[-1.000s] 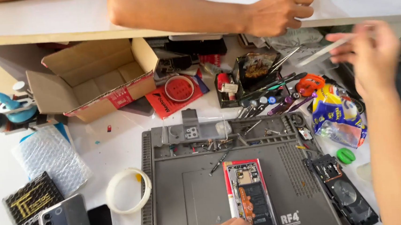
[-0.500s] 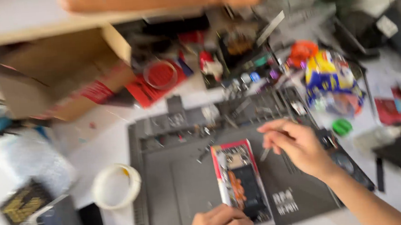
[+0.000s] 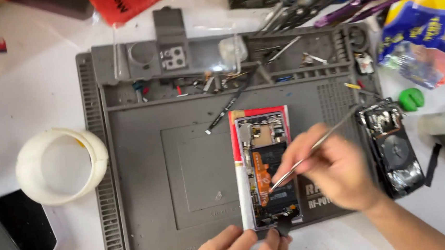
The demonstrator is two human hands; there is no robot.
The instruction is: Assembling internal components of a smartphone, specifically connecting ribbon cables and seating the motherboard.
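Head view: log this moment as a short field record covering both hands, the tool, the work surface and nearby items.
left hand: left hand steadies the bottom end of the opened phone
right hand: right hand holds metal tweezers, tips down inside the phone near its orange flex cable
surface: grey repair mat on a white table
nearby: white tape roll left of the mat; detached black back cover at the mat's right edge; green cap beyond it

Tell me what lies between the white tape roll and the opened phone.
Only bare grey repair mat lies between the white tape roll and the opened phone, per the head view.
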